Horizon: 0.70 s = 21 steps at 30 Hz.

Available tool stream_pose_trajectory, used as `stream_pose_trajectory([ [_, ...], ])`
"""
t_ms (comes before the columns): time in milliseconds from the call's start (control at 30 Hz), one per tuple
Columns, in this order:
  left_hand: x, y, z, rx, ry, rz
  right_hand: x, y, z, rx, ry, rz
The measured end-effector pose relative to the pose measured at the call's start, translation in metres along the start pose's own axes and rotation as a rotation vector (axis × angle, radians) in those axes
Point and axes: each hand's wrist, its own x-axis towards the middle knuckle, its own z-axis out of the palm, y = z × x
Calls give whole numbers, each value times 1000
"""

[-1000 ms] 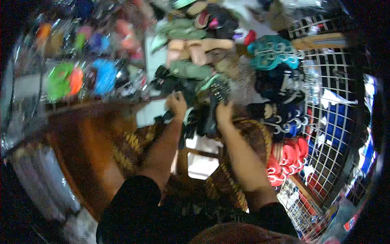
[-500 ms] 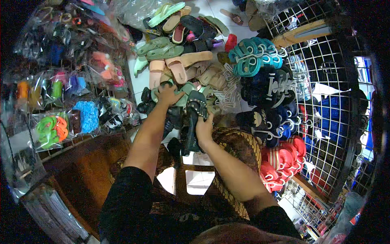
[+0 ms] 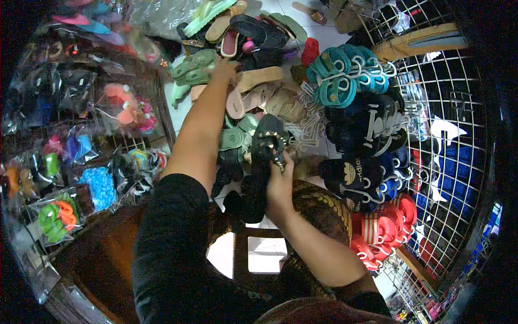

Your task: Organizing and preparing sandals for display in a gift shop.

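My right hand (image 3: 281,181) is closed around a black sandal (image 3: 267,135) with shiny studs on its strap, held above the near side of a shoe pile. My left arm stretches far into the pile, and my left hand (image 3: 223,73) lies over it beside light green sandals (image 3: 195,63). Its fingers are smeared, so their grip cannot be made out. A pink slipper (image 3: 235,103) and a tan slipper (image 3: 260,79) lie close to that hand. Pale green sandals (image 3: 233,138) rest just left of the black sandal.
Bagged slippers and accessories hang on the left, including a blue bundle (image 3: 99,186). On the right, a white wire grid (image 3: 456,119) stands behind teal sandals (image 3: 345,75), black slides (image 3: 350,175) and red slides (image 3: 380,229) on white hangers. A patterned seat (image 3: 321,208) is near me.
My left hand has moved away from me, from the pale green sandals to the farther light green ones. The right hand still holds the black sandal, now slightly nearer and turned.
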Motion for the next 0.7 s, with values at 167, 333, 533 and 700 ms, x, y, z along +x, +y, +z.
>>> stream_pose_trajectory([
  [167, -33, -44, 20, -158, -37, -520, -3, -3, 6, 68, -99, 163],
  [333, -100, -114, 38, -316, -46, -695, -9, 0, 6, 150, -156, 199],
  [533, -166, -72, 57, -269, 327, -608, -5, -10, 11, -116, 30, -162],
  [700, -292, 20, 72, -374, 671, -671, 20, -51, -12, 112, 144, -317],
])
